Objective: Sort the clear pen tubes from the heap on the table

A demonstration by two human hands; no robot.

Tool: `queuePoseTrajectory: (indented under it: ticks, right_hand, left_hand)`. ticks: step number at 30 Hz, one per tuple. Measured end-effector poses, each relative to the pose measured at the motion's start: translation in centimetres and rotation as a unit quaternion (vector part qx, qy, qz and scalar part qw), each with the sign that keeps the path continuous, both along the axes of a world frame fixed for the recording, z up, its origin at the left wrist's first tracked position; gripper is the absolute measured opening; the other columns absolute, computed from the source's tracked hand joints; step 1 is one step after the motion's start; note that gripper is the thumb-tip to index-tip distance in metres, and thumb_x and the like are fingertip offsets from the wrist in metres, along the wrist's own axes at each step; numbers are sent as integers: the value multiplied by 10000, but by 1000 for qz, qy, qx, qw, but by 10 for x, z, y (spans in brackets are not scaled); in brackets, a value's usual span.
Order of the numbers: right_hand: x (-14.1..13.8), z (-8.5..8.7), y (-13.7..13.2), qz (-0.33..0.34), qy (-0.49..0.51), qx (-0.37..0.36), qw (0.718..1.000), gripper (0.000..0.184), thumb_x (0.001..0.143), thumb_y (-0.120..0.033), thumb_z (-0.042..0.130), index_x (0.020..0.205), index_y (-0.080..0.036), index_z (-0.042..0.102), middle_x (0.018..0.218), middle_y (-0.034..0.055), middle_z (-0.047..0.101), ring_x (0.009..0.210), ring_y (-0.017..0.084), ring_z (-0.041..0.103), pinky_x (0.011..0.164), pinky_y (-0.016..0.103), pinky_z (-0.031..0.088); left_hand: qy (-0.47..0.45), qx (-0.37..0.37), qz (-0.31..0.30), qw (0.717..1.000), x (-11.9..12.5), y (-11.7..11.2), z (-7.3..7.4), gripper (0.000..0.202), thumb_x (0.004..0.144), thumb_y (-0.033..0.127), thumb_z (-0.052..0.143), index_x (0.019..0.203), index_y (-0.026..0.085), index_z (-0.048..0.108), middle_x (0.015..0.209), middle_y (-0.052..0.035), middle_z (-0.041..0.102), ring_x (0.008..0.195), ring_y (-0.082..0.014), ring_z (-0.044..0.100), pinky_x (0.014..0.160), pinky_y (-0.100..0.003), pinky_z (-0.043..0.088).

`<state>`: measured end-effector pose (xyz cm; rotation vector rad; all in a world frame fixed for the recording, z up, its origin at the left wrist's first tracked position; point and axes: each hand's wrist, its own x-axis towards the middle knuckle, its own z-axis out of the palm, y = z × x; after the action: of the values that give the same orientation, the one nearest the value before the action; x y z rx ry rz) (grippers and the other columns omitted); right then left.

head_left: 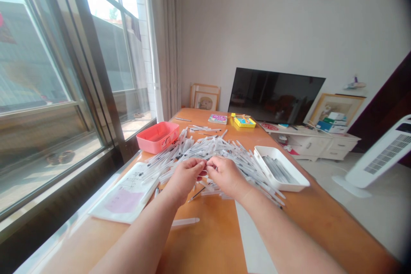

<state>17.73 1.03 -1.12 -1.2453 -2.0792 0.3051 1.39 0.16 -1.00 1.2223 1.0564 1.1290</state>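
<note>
My left hand (184,177) and my right hand (224,175) meet fingertip to fingertip over an orange wooden table (208,239). Both are pinched shut on a thin clear pen part (205,164) held between them. Just beyond the hands lies a big heap of clear plastic pen tubes (208,147). A thin dark refill (196,195) lies on the table under the hands. One loose clear tube (185,222) lies nearer to me.
A pink plastic bin (157,136) stands left of the heap. A white tray (281,173) with several pens is on the right. A white sheet with pink paper (125,197) lies at the left edge. Small books (244,121) sit at the far end. A window runs along the left.
</note>
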Motion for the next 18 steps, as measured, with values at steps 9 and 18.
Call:
queuePoseTrajectory:
  ticks: [9, 18]
  right_hand:
    - [-15, 15, -39, -45, -148, -105, 982, 167, 921, -290, 499, 984, -248, 648, 891, 19, 723, 809, 174, 646, 649, 252, 361]
    - [-33, 10, -74, -56, -278, -193, 939, 287, 873, -383, 529, 965, -184, 714, 973, 158, 747, 927, 330, 705, 763, 391, 480]
  left_hand:
    - [35, -19, 57, 998, 3, 3, -9, 243, 693, 238, 601, 912, 181, 689, 810, -56, 704, 717, -187, 639, 654, -296, 476]
    - [52, 2, 102, 993, -3, 8, -7, 267, 720, 281, 615, 947, 157, 680, 841, -79, 713, 761, -205, 651, 703, -311, 468]
